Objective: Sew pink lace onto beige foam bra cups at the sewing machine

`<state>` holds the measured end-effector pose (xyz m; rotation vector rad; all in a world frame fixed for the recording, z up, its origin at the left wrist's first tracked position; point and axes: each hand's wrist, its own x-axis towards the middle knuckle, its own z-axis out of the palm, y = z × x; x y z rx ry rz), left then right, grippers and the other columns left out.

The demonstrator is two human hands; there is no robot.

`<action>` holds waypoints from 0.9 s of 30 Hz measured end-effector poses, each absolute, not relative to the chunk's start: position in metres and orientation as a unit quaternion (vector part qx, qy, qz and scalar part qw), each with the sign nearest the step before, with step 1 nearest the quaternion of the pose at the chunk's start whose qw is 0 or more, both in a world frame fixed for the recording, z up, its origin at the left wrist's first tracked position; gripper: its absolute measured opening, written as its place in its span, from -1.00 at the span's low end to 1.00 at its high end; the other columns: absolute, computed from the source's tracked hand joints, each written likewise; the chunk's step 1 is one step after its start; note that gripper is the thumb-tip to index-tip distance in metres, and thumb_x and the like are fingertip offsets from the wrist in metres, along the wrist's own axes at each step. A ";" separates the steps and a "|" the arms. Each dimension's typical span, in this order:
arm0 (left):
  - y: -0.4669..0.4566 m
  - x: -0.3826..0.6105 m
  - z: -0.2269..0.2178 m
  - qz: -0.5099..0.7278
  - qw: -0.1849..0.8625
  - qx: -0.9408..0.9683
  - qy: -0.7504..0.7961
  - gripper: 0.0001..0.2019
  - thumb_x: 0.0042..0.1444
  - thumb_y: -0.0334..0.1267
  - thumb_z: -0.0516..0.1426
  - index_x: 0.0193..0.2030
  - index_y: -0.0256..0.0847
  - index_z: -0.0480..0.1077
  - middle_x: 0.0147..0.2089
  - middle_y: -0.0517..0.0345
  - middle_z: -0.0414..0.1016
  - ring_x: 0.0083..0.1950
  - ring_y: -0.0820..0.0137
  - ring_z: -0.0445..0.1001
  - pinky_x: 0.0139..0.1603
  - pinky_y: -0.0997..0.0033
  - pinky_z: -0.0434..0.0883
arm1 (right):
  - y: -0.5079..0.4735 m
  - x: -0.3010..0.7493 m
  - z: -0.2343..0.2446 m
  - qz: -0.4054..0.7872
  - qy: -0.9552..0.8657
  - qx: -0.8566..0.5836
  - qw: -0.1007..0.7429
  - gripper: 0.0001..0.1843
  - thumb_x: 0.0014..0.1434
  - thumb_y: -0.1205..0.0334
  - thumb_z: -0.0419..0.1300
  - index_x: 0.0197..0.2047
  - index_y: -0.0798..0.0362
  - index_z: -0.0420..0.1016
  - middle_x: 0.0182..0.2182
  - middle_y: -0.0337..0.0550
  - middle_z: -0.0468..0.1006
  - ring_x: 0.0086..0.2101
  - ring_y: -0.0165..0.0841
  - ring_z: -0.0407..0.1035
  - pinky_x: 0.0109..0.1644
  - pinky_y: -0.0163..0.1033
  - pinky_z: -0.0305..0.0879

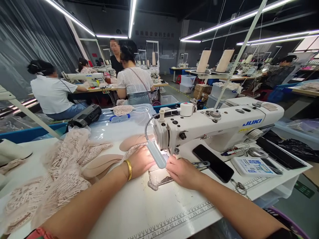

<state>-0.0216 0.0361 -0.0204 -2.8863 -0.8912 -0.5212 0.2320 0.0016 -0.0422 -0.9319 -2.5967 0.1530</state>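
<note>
My left hand, with a gold bangle on the wrist, lies on beige lace fabric just left of the needle of a white Juki sewing machine. Its fingers are hidden behind the machine's small lamp. My right hand rests on the white table right of the needle, fingers curled and pressing the fabric's edge near the presser foot. Beige bra cups lie among the lace beside my left hand.
A black phone, small scissors, a control box and a dark tablet lie right of the machine. A clear plastic bin stands behind the table. Other people sit at sewing tables further back.
</note>
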 end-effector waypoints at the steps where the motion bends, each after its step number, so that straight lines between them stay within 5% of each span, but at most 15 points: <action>1: 0.035 -0.020 -0.020 -0.173 0.040 -0.937 -0.300 -0.73 0.36 -0.31 0.00 -0.12 -0.16 0.54 -0.13 0.00 0.57 -0.07 0.14 0.45 0.02 0.10 0.33 | 0.002 0.233 -0.042 0.059 -0.924 -0.325 0.191 -0.83 0.25 0.47 0.08 -0.33 0.04 0.34 -0.31 -0.16 0.41 -0.35 -0.33 0.17 -0.36 -0.24 0.00; 7: 0.018 -0.025 -0.015 -0.213 0.040 -0.917 -0.336 -0.71 0.30 -0.47 -0.04 -0.22 -0.22 0.50 -0.23 -0.03 0.57 -0.15 0.18 0.51 -0.03 0.14 0.44 | -0.010 0.230 -0.034 0.204 -0.882 -0.325 0.273 -0.85 0.37 0.34 0.04 -0.15 0.01 0.44 -0.28 -0.15 0.51 -0.26 -0.28 0.32 -0.19 -0.18 0.19; 9: -0.007 -0.030 -0.012 -0.235 0.037 -0.911 -0.336 -0.70 0.33 -0.48 -0.06 -0.08 -0.21 0.49 -0.14 -0.04 0.60 -0.08 0.19 0.54 -0.01 0.15 0.46 | -0.019 0.222 -0.029 0.356 -0.814 -0.350 0.297 -0.90 0.39 0.21 0.09 -0.07 0.00 0.38 -0.27 -0.20 0.52 -0.28 -0.31 0.35 -0.20 -0.19 0.24; 11: -0.047 -0.029 -0.011 -0.267 -0.002 -0.901 -0.341 -0.69 0.36 -0.42 -0.01 0.11 -0.13 0.44 0.02 -0.03 0.59 0.04 0.20 0.53 0.08 0.14 0.46 | -0.029 0.209 -0.026 0.522 -0.707 -0.353 0.320 -0.73 0.36 0.12 0.17 0.06 -0.01 0.28 -0.31 -0.27 0.49 -0.33 -0.34 0.37 -0.25 -0.23 0.28; 14: -0.114 -0.015 -0.018 -0.345 -0.335 -0.777 -0.406 -0.68 0.27 -0.14 0.25 0.14 -0.02 0.47 0.06 -0.02 0.60 0.03 0.17 0.56 0.11 0.11 0.47 | -0.049 0.187 -0.023 0.651 -0.572 -0.333 0.373 -0.51 0.26 0.12 0.26 0.18 -0.01 0.21 -0.41 -0.37 0.40 -0.34 -0.36 0.39 -0.29 -0.27 0.27; 16: -0.145 -0.002 -0.024 -0.338 -0.624 -0.581 -0.399 -0.57 0.20 0.07 0.28 0.11 -0.10 0.51 -0.07 -0.08 0.65 -0.10 0.17 0.62 -0.06 0.17 0.55 | -0.067 0.176 -0.023 0.667 -0.528 -0.331 0.408 -0.44 0.22 0.14 0.29 0.23 -0.03 0.23 -0.43 -0.39 0.36 -0.34 -0.37 0.39 -0.26 -0.28 0.28; 18: -0.156 0.008 -0.025 -0.419 -0.729 -0.361 -0.404 -0.49 0.14 0.16 0.30 0.06 -0.18 0.54 0.01 -0.17 0.64 0.01 0.12 0.62 0.05 0.16 0.53 | -0.090 0.171 -0.024 0.659 -0.518 -0.333 0.432 -0.39 0.22 0.13 0.30 0.29 -0.10 0.25 -0.40 -0.37 0.38 -0.33 -0.37 0.37 -0.19 -0.25 0.32; 22: -0.143 0.009 -0.013 -0.622 -0.648 -0.214 -0.385 -0.56 0.06 -0.08 0.42 0.04 -0.19 0.57 0.12 -0.08 0.60 0.18 0.12 0.54 0.21 0.20 0.46 | -0.129 0.178 -0.027 0.595 -0.606 -0.348 0.397 -0.53 0.30 0.01 0.25 0.24 -0.15 0.43 -0.14 -0.17 0.52 -0.19 -0.28 0.41 -0.02 -0.13 0.36; 27: -0.144 0.009 -0.005 -0.570 -0.680 -0.267 -0.376 -0.54 0.00 -0.15 0.46 0.05 -0.18 0.60 0.06 -0.10 0.65 0.14 0.06 0.56 0.18 0.15 0.48 | -0.122 0.187 -0.019 0.542 -0.688 -0.329 0.353 -0.50 0.37 -0.15 0.15 0.27 -0.15 0.45 0.19 -0.04 0.46 0.18 -0.09 0.31 0.29 0.06 0.22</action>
